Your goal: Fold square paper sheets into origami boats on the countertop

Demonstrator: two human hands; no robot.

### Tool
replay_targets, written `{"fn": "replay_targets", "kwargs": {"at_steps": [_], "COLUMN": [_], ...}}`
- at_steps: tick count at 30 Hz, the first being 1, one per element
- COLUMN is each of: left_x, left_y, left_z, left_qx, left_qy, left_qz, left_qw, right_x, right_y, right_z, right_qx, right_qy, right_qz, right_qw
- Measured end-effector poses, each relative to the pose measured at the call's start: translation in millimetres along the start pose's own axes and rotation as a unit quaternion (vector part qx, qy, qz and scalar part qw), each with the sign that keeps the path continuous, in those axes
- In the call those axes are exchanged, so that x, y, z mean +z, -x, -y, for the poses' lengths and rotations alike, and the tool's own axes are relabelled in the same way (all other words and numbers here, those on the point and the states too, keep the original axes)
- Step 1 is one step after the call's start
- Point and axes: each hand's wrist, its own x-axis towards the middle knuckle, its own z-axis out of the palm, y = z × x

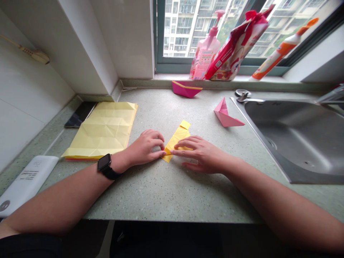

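Note:
A narrow folded strip of yellow paper (176, 140) lies on the speckled counter (166, 195) between my hands. My left hand (145, 147) has its fingertips curled against the strip's lower left end. My right hand (201, 154) rests its fingers across the strip, covering its middle. Left of the left hand lies a large creased sheet of yellow paper (103, 130). A pink paper boat (185, 89) stands at the back, and a pink folded paper shape (225, 114) sits to the right.
A steel sink (292, 139) is set in the counter at right. A black phone (80, 114) and a white power bank (27, 182) lie at left. A pink pump bottle (205, 50), red packet (236, 46) and orange-and-white tube (279, 50) stand on the windowsill.

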Motion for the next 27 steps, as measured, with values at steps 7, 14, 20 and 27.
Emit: {"fn": "replay_targets", "kwargs": {"at_steps": [7, 14, 20, 27], "left_x": [0.8, -5.5, -8.5, -7.5], "left_y": [-1.1, -0.6, -2.5, 0.0], "left_z": [1.5, 2.3, 4.0, 6.5], "left_qx": [-0.006, 0.005, 0.125, 0.135], "left_qy": [-0.017, -0.024, 0.003, -0.007], "left_qz": [0.001, -0.004, -0.009, 0.038], "left_qw": [1.0, 1.0, 0.992, 0.99], "right_x": [2.0, 4.0, 2.8, 0.9], "right_y": [-2.4, -3.7, -3.6, -4.3], "right_z": [3.5, 5.2, 3.1, 4.1], "right_qx": [0.018, 0.028, 0.019, 0.028], "right_qy": [0.018, 0.035, 0.04, 0.026], "right_qz": [0.008, 0.01, 0.008, 0.002], "right_qw": [1.0, 0.999, 0.999, 0.999]}}
